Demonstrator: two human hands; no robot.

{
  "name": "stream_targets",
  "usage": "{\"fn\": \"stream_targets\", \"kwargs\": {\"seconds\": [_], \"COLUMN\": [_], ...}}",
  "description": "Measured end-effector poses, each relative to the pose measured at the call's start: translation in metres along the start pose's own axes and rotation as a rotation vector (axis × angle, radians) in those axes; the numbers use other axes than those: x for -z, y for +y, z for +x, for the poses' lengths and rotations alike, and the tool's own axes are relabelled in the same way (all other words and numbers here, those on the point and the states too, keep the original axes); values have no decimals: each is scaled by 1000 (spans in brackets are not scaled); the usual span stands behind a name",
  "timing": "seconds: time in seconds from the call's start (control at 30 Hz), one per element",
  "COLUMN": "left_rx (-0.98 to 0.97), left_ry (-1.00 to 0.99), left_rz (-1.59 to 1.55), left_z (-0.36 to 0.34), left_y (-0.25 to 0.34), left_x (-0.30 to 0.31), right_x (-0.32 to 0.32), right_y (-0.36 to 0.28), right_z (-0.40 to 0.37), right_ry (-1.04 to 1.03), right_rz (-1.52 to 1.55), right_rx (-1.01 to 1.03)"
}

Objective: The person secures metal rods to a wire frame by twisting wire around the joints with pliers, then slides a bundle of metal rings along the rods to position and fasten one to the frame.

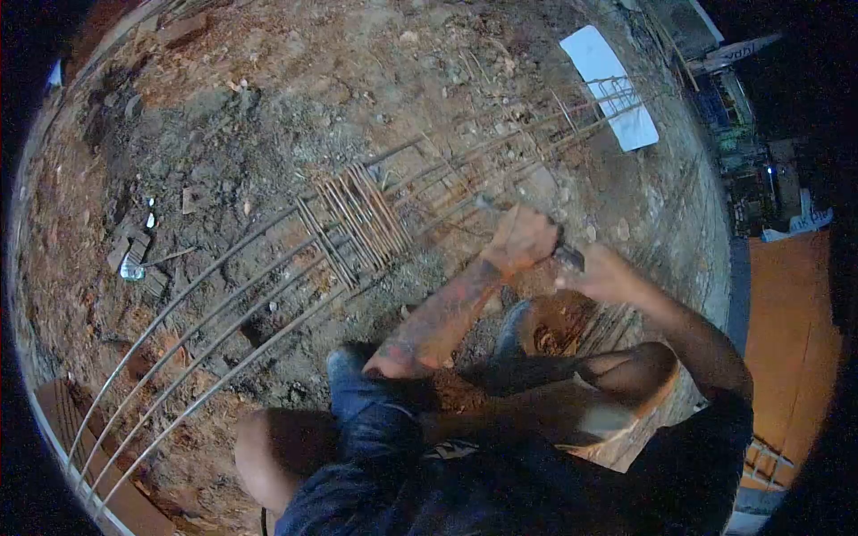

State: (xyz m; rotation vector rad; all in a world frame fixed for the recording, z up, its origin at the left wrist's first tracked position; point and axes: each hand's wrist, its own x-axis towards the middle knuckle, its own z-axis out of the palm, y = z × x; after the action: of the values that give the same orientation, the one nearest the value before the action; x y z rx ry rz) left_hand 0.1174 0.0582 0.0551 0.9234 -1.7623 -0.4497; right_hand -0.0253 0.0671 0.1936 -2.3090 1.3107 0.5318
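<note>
A dark tool sits between the person's two hands, just below the far row of bars; its shape is mostly hidden, so I cannot tell what kind it is. The right hand has its fingers closed on the tool's near end. The left hand is curled into a fist against the other side of the tool, though whether its fingers grip the tool cannot be told.

Just past the left fist runs a cage of long steel bars, slanting from lower left to upper right over the ground. A tight bundle of metal ties encircles the bars near mid-length, to the left of the left hand; a few more ties stand spaced out toward the upper right. The far ends of the bars reach over a white board, and the near ends over a brown board at the lower left edge.

Rough, stony soil stretches along the upper side of the cage, with crumpled litter lying to the left, too small to make out. Below the hands, the person's bent legs border the work. An orange sheet stands at the far right, beyond the right arm.
</note>
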Motion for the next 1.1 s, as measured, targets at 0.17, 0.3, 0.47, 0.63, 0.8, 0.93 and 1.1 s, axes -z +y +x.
{"fn": "stream_targets", "kwargs": {"seconds": [0.17, 0.3, 0.47, 0.63, 0.8, 0.93, 1.1], "left_rx": [-142, -63, 79, -187, 69, 139, -45], "left_ry": [199, 218, -46, 274, 40, 202, 398], "left_rz": [218, 186, 4, 171, 113, 110, 117], "left_z": [-16, -7, -8, -17, 11, 2, -1], "left_y": [0, 13, -4, 4, 28, 27, 10], "left_x": [2, -12, -38, -11, 15, -2, -3], "right_x": [17, -1, 3, 7, 4, 25, 38], "right_y": [-32, -24, -26, -24, -29, -47, -34], "right_z": [2, -2, -5, -5, -7, -5, 13], "right_ry": [-531, -10, 68, -473, -48, 32, -433], "right_rz": [977, -241, -409, 1162, -480, -622, 300], "right_rx": [-542, -135, -113, -625, -450, -343, -434]}}
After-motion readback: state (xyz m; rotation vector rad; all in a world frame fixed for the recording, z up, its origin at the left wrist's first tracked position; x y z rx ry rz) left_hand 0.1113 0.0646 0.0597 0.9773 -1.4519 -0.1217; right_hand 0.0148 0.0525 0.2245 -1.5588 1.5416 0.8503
